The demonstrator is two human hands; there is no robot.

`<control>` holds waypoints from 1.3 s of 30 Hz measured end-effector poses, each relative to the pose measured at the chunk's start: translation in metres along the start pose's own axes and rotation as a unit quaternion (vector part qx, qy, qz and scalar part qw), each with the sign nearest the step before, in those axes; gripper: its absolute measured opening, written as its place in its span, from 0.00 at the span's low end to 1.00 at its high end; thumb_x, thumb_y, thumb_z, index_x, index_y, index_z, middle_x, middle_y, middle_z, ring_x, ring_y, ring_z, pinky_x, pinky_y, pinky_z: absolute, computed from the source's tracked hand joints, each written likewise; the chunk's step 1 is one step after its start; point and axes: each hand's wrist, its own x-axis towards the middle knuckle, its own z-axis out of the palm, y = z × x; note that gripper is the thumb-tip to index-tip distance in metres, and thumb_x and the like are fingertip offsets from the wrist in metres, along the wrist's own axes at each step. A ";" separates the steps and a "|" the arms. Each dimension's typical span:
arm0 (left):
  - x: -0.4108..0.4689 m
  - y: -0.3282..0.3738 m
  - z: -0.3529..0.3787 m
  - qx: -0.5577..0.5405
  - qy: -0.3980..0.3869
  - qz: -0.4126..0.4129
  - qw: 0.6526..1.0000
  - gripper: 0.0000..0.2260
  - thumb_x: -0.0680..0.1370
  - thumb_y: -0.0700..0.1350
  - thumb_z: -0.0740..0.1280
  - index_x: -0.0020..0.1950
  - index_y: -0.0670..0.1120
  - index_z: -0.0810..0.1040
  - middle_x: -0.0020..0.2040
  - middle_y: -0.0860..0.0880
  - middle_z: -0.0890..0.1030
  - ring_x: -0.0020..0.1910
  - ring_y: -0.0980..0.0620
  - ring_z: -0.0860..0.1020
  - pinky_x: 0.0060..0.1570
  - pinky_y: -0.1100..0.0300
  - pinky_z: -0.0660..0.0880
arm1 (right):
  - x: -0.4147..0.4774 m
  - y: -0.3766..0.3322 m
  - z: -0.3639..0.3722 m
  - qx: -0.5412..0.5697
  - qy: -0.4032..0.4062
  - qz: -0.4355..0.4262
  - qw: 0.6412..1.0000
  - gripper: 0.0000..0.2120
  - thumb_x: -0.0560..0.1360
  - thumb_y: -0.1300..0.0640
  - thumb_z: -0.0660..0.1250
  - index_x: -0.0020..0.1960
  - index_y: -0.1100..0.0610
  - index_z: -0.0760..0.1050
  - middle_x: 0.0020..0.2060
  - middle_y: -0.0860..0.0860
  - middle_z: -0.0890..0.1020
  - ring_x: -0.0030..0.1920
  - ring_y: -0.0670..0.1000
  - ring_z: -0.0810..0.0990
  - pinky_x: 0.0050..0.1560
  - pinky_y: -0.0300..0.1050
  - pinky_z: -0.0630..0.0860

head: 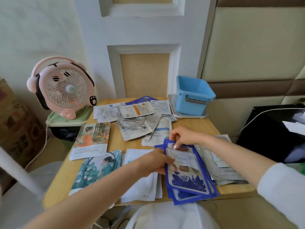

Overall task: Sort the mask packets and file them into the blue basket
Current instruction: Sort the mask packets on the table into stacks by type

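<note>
Head view: blue basket (193,98) on tray (189,115)

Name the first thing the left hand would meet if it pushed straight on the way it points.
The stack of blue packets: the left hand points right, already at its left edge, it seems.

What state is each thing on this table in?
Blue basket: upright on a tray, no packets showing inside.
Blue packets: fanned stack, held by both hands.
Left hand: grips the stack's side.
Right hand: pinches its top edge.
Silver packets: loose, overlapping heap.
Pink fan: upright, blades look still.
</note>
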 end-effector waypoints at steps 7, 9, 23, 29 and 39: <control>0.037 0.024 -0.079 0.439 0.301 0.142 0.835 0.08 0.78 0.41 0.60 0.54 0.42 0.76 0.48 0.46 0.82 0.45 0.49 0.81 0.39 0.61 0.76 | -0.002 -0.011 -0.009 -0.016 -0.020 -0.039 0.999 0.08 0.69 0.62 0.73 0.41 0.50 0.77 0.40 0.46 0.78 0.44 0.47 0.76 0.46 0.44 0.73; 0.058 0.019 -0.111 0.529 0.369 0.179 0.743 0.17 0.74 0.34 0.60 0.62 0.43 0.70 0.58 0.46 0.77 0.56 0.47 0.75 0.52 0.55 0.76 | -0.007 -0.014 -0.007 -0.063 -0.050 -0.027 0.996 0.17 0.68 0.57 0.74 0.55 0.50 0.76 0.47 0.46 0.76 0.48 0.47 0.75 0.50 0.44 0.73; 0.074 0.012 -0.156 0.603 0.472 0.286 0.575 0.05 0.74 0.33 0.66 0.44 0.42 0.73 0.33 0.46 0.76 0.31 0.50 0.66 0.30 0.59 0.60 | 0.004 -0.021 0.016 -0.186 -0.031 0.004 0.982 0.18 0.63 0.52 0.78 0.42 0.52 0.69 0.40 0.45 0.73 0.44 0.50 0.70 0.35 0.41 0.63; 0.033 0.049 -0.141 0.214 0.545 0.428 0.688 0.06 0.81 0.39 0.58 0.46 0.39 0.70 0.32 0.48 0.70 0.30 0.46 0.67 0.31 0.57 0.58 | 0.015 -0.026 0.003 0.048 0.143 -0.033 0.988 0.43 0.62 0.52 0.79 0.70 0.48 0.61 0.67 0.48 0.69 0.66 0.49 0.67 0.67 0.51 0.67; 0.018 0.057 -0.111 -0.088 0.397 0.399 0.822 0.05 0.81 0.41 0.59 0.45 0.43 0.70 0.32 0.48 0.70 0.23 0.58 0.69 0.22 0.68 0.69 | -0.012 -0.058 -0.028 0.701 0.068 -0.135 0.696 0.13 0.72 0.60 0.66 0.56 0.58 0.74 0.49 0.58 0.83 0.46 0.57 0.83 0.45 0.48 0.82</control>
